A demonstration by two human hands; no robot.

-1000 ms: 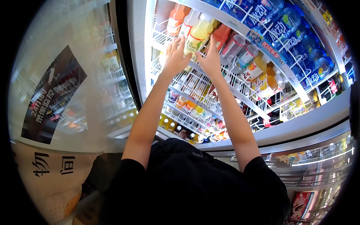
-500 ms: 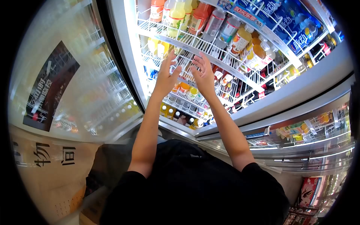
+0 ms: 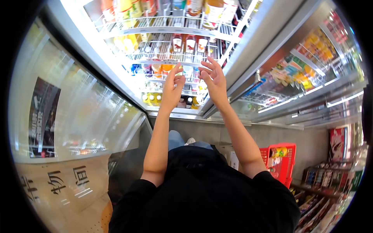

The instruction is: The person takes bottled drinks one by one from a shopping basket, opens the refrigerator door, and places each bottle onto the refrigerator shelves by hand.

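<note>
My left hand (image 3: pixel 173 90) is raised before the lit fridge shelves, its fingers apart and nothing in it. To its right, my right hand (image 3: pixel 215 80) is also empty, fingers spread and slightly curled. A gap separates the two hands, and neither appears to touch a bottle. Behind and above them, dark red bottles (image 3: pixel 190 43) with white labels stand on a wire shelf (image 3: pixel 167 29). Orange drinks (image 3: pixel 157 70) sit on a lower shelf beyond my left hand. Higher up are a yellow bottle (image 3: pixel 125 9) and an amber bottle (image 3: pixel 213 13).
An open glass door (image 3: pixel 89 105) stands at the left. Closed glass fridge doors (image 3: pixel 295 73) line the right. On the floor at the lower right is a red basket (image 3: pixel 286 167) holding packaged items. Racks of goods (image 3: pixel 328 176) stand farther right.
The view has swung down and right, bringing the basket and floor into sight. Both hands have drawn away from the upper shelf bottles, empty, and the blue bottles have left the view.
</note>
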